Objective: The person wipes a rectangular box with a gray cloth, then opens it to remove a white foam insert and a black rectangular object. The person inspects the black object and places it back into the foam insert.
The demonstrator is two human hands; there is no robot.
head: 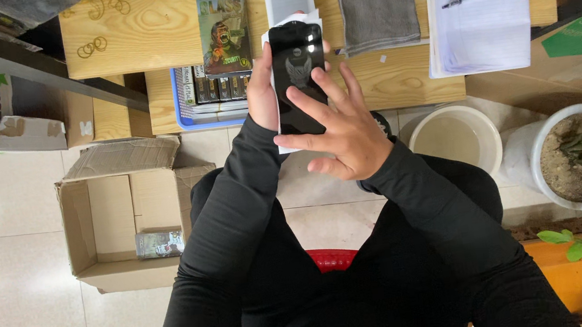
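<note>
Black phone [299, 78], held upright above wooden table [401, 78].
Gripped along edge by left hand [262, 95]; right hand [344, 132] open, fingers spread across screen.

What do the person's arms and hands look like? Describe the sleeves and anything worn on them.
Both arms are covered in plain black long sleeves, snug and lightly creased, ending at the wrists. The left hand and right hand are bare: no gloves, and no rings, watch or markings show from this view.

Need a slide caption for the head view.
Left hand holds a black phone; right hand presses its screen.
</note>
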